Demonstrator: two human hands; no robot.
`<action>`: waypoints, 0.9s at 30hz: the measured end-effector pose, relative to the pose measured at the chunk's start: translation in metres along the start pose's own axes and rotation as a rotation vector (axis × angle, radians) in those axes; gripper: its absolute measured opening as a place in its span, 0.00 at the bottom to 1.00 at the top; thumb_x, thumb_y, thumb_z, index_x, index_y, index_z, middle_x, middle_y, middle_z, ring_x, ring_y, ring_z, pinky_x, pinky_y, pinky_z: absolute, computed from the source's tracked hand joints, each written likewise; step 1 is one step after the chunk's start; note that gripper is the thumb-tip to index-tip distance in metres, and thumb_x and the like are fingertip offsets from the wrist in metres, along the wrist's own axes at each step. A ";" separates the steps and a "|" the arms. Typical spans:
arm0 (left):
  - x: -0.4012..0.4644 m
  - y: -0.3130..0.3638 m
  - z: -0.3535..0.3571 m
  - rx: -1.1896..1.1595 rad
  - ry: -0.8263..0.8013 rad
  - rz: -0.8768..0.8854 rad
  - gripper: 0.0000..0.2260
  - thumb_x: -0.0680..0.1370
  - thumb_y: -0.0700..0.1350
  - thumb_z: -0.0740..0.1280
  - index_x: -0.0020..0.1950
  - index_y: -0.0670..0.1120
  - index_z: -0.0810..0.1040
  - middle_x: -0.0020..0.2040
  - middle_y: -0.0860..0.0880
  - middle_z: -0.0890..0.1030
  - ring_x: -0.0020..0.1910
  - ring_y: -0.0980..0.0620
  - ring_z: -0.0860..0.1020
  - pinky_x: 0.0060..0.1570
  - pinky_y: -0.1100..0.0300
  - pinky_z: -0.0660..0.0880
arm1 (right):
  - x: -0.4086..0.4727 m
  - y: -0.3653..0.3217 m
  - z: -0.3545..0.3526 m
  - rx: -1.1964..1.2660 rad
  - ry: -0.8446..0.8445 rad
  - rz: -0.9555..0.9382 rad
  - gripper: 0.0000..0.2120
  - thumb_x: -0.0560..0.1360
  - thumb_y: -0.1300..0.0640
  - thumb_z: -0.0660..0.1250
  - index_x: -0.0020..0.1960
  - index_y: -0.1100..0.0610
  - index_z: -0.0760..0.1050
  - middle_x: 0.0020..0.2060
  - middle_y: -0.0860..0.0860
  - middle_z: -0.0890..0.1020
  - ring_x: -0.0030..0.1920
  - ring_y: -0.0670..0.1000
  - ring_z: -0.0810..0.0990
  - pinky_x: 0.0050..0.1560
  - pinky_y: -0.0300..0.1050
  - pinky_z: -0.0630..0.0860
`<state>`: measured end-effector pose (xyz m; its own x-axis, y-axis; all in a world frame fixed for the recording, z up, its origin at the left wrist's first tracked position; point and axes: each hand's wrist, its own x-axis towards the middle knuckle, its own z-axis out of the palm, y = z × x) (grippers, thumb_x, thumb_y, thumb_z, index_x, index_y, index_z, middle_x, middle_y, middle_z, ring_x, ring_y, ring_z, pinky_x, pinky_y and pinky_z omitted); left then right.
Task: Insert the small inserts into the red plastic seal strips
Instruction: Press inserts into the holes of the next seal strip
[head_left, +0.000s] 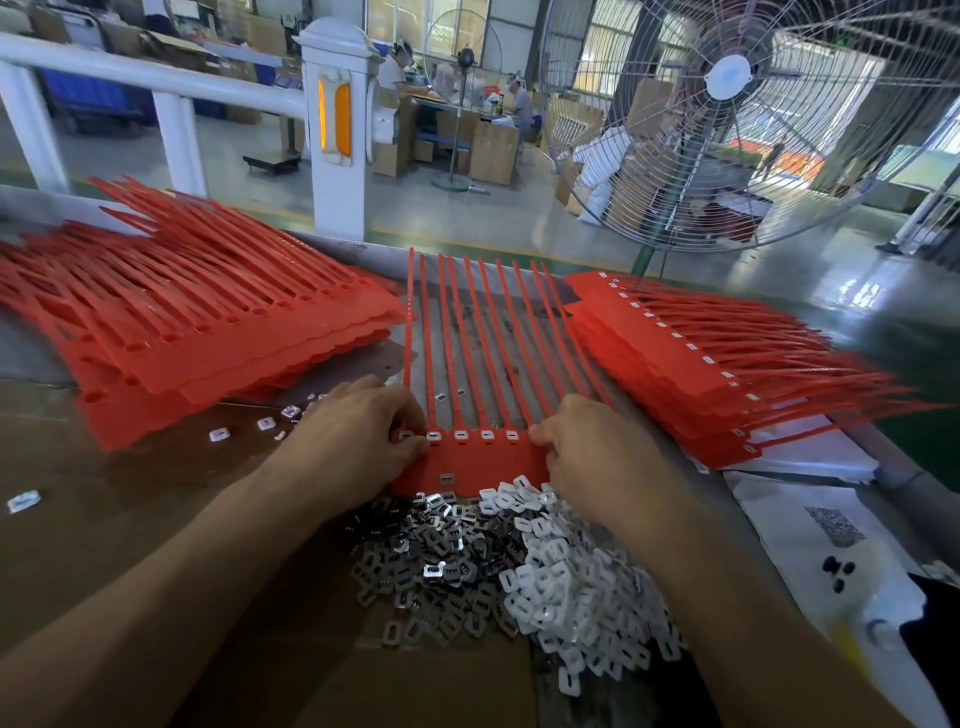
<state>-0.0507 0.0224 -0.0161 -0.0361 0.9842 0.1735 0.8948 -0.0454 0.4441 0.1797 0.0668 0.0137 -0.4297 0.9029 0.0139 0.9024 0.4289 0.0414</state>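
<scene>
Red strip lay flat mid-table, tails pointing away, above the insert heap. Left hand curled its fingers onto the strip's left end; right hand pinched its right end. Red stacks flanked both sides.

Both hands forward, fingers curled

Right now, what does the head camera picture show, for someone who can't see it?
Two hands, left and right, pinch a red seal strip above a pile of small inserts. Red strip stacks lie on both sides.
</scene>
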 end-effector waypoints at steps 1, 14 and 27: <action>0.000 0.000 0.000 0.001 0.000 0.002 0.08 0.77 0.57 0.70 0.55 0.58 0.80 0.51 0.57 0.73 0.54 0.53 0.73 0.58 0.53 0.73 | 0.001 0.000 -0.002 -0.008 -0.011 0.006 0.17 0.79 0.65 0.61 0.56 0.49 0.84 0.51 0.50 0.74 0.50 0.54 0.79 0.43 0.47 0.76; 0.002 -0.003 0.002 -0.017 0.016 0.016 0.07 0.76 0.55 0.72 0.53 0.57 0.81 0.48 0.56 0.74 0.53 0.51 0.75 0.59 0.51 0.73 | -0.008 0.024 0.009 0.533 0.126 -0.080 0.03 0.78 0.50 0.74 0.51 0.45 0.85 0.45 0.40 0.80 0.46 0.38 0.79 0.50 0.41 0.76; 0.003 -0.004 0.003 -0.012 0.020 0.019 0.08 0.76 0.57 0.71 0.53 0.58 0.80 0.49 0.58 0.73 0.53 0.52 0.74 0.57 0.52 0.73 | -0.010 0.008 0.012 0.599 -0.045 -0.192 0.04 0.76 0.52 0.77 0.48 0.44 0.83 0.46 0.41 0.78 0.47 0.37 0.78 0.46 0.32 0.72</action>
<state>-0.0534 0.0258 -0.0203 -0.0284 0.9794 0.1999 0.8903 -0.0662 0.4506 0.1915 0.0612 0.0014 -0.5956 0.8030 0.0186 0.6762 0.5138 -0.5279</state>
